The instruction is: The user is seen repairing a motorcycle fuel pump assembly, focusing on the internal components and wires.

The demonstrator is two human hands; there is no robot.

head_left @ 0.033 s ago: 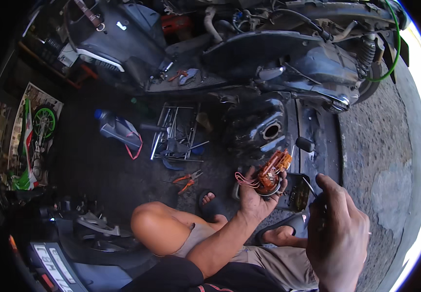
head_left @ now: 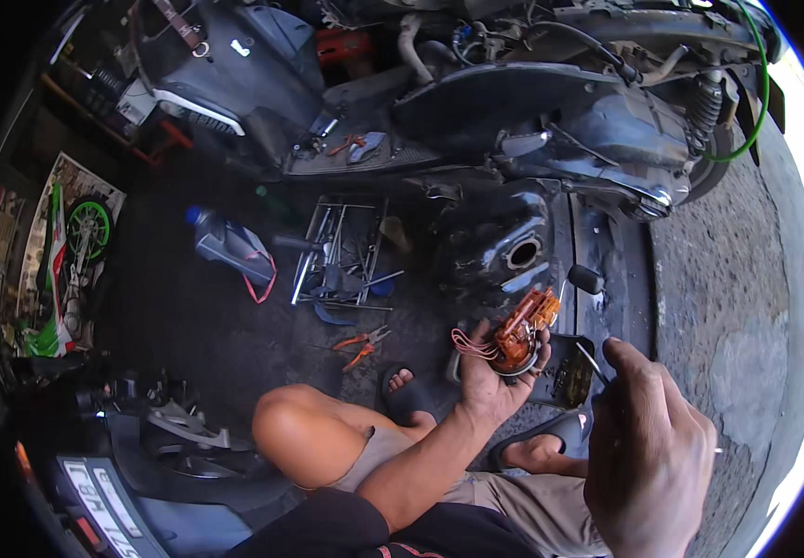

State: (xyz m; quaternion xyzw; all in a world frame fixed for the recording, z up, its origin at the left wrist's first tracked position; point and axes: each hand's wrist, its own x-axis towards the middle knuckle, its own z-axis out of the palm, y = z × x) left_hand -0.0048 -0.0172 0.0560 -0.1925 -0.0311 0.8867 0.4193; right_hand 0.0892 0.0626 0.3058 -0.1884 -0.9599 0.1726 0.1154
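Now the left hand (head_left: 493,386) cups an orange part (head_left: 521,335) near a black tank (head_left: 476,228), partly hiding a dark tray (head_left: 571,374), while the right hand (head_left: 653,446) grips a thin rod (head_left: 591,362), with pliers (head_left: 360,349) and a bottle (head_left: 231,249) leftward and a scooter (head_left: 532,116) beyond.

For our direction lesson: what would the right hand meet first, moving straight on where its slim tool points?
Probably the orange assembly in the left hand: the slim tool in the right hand points up-left toward it, though depth is unclear.
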